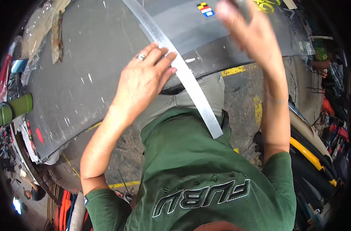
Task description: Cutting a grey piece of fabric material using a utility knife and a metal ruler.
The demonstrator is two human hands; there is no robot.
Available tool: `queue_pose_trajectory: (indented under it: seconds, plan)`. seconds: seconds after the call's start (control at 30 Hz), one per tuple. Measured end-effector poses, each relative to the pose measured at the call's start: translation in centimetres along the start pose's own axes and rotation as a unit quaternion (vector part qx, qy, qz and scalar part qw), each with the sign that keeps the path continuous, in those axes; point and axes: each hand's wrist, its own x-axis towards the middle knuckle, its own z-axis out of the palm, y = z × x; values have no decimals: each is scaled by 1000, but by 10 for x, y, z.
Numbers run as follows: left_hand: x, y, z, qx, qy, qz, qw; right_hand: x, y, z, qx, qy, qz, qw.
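A long, flat metal straightedge [189,84] lies slantwise across the dark grey work table [87,50], its near end reaching past the front edge over my green shirt. My left hand [141,79], a ring on one finger, grips the strip's left side with bent fingers and thumb near the table edge. Raised to the right, my right hand [256,36] is smeared by motion. Something dark shows by its fingers at the top, too blurred to name. Beneath the far part of the straightedge is a smoother grey sheet [179,23].
A small multicoloured sticker [205,9] is on the grey surface. Bright yellow cord [266,4] lies at the far right. On the left are a worn wooden stick [57,38], clear plastic wrap and a green roll [15,109]. Rolled materials [306,154] stand at right.
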Motion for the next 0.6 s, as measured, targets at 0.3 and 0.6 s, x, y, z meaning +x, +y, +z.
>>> queue_pose_trajectory:
  seconds: [0.3, 0.6]
  plan:
    - [49, -20, -22, -17, -5, 5, 1000, -145, -13, 14, -166, -177, 301, 922]
    - [49, -90, -18, -75, 62, -23, 995, -175, -9, -53, -168, -145, -8, 975]
